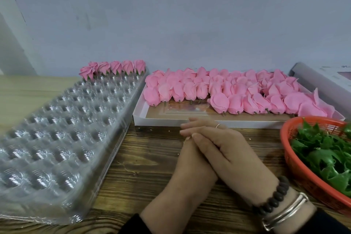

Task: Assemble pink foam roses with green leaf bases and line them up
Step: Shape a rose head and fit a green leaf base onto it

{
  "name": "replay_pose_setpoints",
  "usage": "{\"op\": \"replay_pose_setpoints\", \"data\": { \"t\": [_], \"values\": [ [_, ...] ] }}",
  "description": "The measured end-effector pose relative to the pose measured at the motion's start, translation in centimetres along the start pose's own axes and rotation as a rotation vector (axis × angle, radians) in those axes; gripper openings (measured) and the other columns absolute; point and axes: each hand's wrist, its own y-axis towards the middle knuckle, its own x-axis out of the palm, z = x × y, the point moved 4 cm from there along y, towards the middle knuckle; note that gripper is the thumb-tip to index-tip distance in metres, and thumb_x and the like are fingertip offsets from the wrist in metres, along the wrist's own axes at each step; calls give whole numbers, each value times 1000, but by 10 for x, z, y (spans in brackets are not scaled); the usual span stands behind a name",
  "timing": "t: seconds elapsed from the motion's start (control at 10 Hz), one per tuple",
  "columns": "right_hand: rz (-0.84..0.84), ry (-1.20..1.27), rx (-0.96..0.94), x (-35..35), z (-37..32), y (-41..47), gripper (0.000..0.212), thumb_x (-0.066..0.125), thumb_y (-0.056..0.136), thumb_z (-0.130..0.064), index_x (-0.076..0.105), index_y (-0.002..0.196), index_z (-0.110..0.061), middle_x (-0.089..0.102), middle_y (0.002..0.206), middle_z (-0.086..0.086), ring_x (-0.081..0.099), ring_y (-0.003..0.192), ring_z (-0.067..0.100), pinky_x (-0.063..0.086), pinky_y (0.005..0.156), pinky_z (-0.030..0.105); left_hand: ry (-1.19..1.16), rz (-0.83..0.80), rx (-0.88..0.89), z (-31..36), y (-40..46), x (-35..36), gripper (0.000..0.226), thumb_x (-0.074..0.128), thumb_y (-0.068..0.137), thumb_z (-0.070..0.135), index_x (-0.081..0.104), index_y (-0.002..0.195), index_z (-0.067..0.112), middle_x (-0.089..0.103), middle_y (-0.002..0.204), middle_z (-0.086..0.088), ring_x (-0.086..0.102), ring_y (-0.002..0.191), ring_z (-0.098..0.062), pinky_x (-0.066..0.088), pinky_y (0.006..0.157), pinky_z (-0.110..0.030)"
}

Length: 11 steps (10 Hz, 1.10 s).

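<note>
Both hands lay together, right hand folded over left hand, holding nothing, resting on the wooden table. Bare pink roses waited in the white box straight ahead, stems pointing back at the hands; green leaf bases sat in the red basket, nearer the right hand. Finished roses lined the clear tray's far row, left.
</note>
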Motion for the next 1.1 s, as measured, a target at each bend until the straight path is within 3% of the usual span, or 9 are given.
{"op": "replay_pose_setpoints", "data": {
  "t": [0.1,0.2,0.3,0.5,0.6,0.8,0.9,1.0,1.1],
  "values": [
    [-150,0,30,3,3,-1,36,42,86,-31,67,111,-26,64,111,-16,52,108,-6,35,92,3,117,-113,41,2,-2,-4,38,40,95,1,39,132,8,42,126,10,42,103,17,25,87,4],
    [-160,21,50,1,6,-2,34,48,83,-41,59,114,-42,65,110,-16,57,103,-6,43,88,11,51,-88,-29,0,5,-7,23,44,90,-3,52,86,19,52,87,22,47,88,7,32,70,4],
    [-138,105,107,-5,14,-2,50,59,68,-60,49,116,-51,61,112,-28,55,104,-12,45,91,16,-10,-237,24,11,5,-6,28,58,83,-7,60,69,16,64,62,13,59,63,4,43,55,-7],
    [-161,289,177,-9,18,-5,74,73,49,-56,50,119,-47,60,114,-26,58,105,-5,48,93,24,-68,-117,121,12,8,-12,6,66,79,-1,68,80,5,69,76,-3,64,73,-11,51,63,-20],
    [50,319,114,-6,5,-3,46,61,66,-56,61,108,-40,64,99,-30,60,94,-7,46,79,12,-94,-59,43,7,8,-9,12,58,85,-2,66,78,3,69,74,-4,66,70,-12,52,61,-22],
    [242,-23,43,3,-4,-5,39,41,86,-42,72,96,-22,68,100,-18,59,99,1,42,91,18,-97,-64,13,14,1,1,18,42,91,-2,58,98,-7,58,73,12,58,64,12,44,63,-4],
    [85,-8,62,-1,2,0,32,44,86,-29,73,96,-19,68,104,-15,55,106,-4,37,96,11,63,-117,32,10,5,3,27,50,87,-6,53,113,-1,46,83,21,48,67,24,36,63,6],
    [-77,-2,100,-4,8,0,26,46,94,-26,72,100,-24,70,103,-13,58,98,-7,41,86,6,150,-277,-67,9,7,8,25,61,78,-7,57,78,17,51,65,22,53,65,9,40,61,-1],
    [-170,52,136,-2,10,-3,25,47,94,-22,69,105,-26,68,99,-14,58,65,-17,40,55,-1,83,-354,-234,1,3,7,36,58,76,-5,50,48,16,54,40,8,51,42,-5,44,43,-14]
  ]
}}
